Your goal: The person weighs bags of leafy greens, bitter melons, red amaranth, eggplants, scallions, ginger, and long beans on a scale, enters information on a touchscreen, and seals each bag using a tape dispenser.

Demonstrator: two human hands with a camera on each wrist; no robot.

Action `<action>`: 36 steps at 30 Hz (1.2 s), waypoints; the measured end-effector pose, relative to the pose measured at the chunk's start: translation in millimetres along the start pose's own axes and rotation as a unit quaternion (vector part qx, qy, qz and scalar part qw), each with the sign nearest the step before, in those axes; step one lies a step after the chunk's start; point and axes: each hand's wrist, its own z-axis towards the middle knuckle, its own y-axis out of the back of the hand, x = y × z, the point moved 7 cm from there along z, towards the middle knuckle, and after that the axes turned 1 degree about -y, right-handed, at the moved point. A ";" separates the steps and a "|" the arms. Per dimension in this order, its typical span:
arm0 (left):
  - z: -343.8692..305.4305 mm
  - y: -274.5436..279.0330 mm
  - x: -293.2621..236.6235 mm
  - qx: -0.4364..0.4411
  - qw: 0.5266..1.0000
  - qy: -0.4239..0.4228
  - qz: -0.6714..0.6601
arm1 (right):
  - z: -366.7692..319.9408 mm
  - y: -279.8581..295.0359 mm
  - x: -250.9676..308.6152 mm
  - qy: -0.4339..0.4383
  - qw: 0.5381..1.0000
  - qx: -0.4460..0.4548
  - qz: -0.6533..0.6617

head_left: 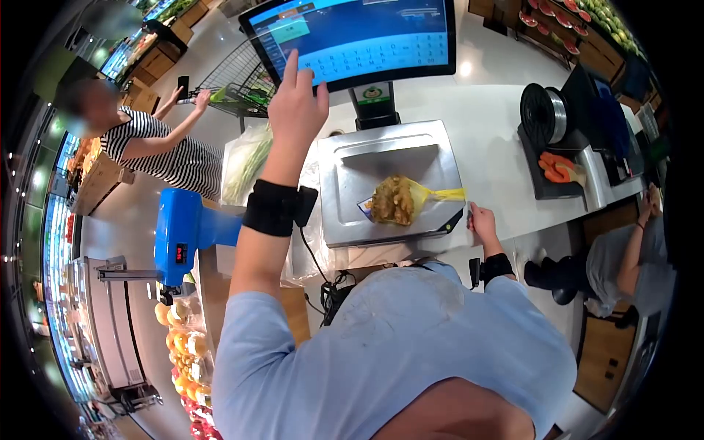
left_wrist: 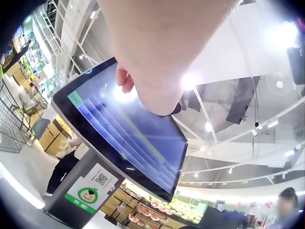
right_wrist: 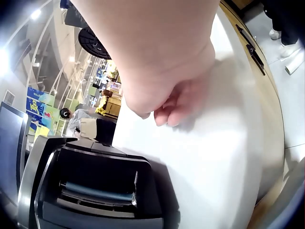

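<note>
My left hand (head_left: 297, 106) is raised at the touchscreen (head_left: 359, 37), index finger straight over the left part of its on-screen keyboard; contact cannot be told. In the left wrist view, the hand (left_wrist: 155, 88) hides part of the screen (left_wrist: 124, 129). Below the screen, a clear bag of brown knobbly pieces (head_left: 394, 201), tied with yellow tape (head_left: 449, 194), lies on the metal scale plate (head_left: 352, 169). Right of the scale, at the counter's near edge, my right hand (head_left: 482, 220) holds nothing visible. Its fingers (right_wrist: 174, 112) curl loosely over the white counter (right_wrist: 209, 152) in the right wrist view.
Bagged long green vegetables (head_left: 249, 165) lie left of the scale. A black printer (right_wrist: 95, 191) stands on the counter. Orange gloves (head_left: 559, 169) and a spool (head_left: 543, 114) are at the right. A person in stripes (head_left: 161, 150) stands left, beside a cart (head_left: 238, 77).
</note>
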 end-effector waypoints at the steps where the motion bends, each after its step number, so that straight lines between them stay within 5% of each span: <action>1: 7.1 -4.8 3.5 0.021 0.999 0.007 0.029 | 3.2 1.3 1.8 0.004 1.000 0.001 -0.002; 10: 33.6 -26.6 27.5 0.090 0.992 0.053 0.070 | 0.0 7.8 -16.3 -0.090 0.987 0.008 0.133; 12: 18.7 -6.3 10.0 0.045 0.997 0.060 0.021 | 2.1 7.7 -17.8 -0.057 0.987 0.007 0.149; 14: -9.6 4.3 2.9 0.041 0.978 0.115 -0.172 | 3.3 10.3 -21.3 -0.016 0.990 0.004 0.142; 18: -99.1 -5.3 -20.9 0.203 0.895 0.243 -0.313 | -8.3 16.6 -15.2 0.029 0.997 0.000 0.072; 20: -146.3 -10.6 -31.2 0.279 0.860 0.305 -0.300 | -10.7 14.4 -22.2 0.023 0.989 0.008 0.145; 27: -181.9 -25.2 -59.2 0.305 0.892 0.215 -0.254 | -39.4 17.5 -32.7 0.049 0.984 -0.064 0.159; 31: -171.0 -39.7 -83.1 0.332 0.918 0.138 -0.170 | -68.5 13.6 -9.2 0.145 0.974 -0.117 0.126; 36: -161.2 -54.2 -114.7 0.413 0.896 0.132 -0.097 | -111.3 1.1 45.7 0.292 0.951 -0.097 -0.025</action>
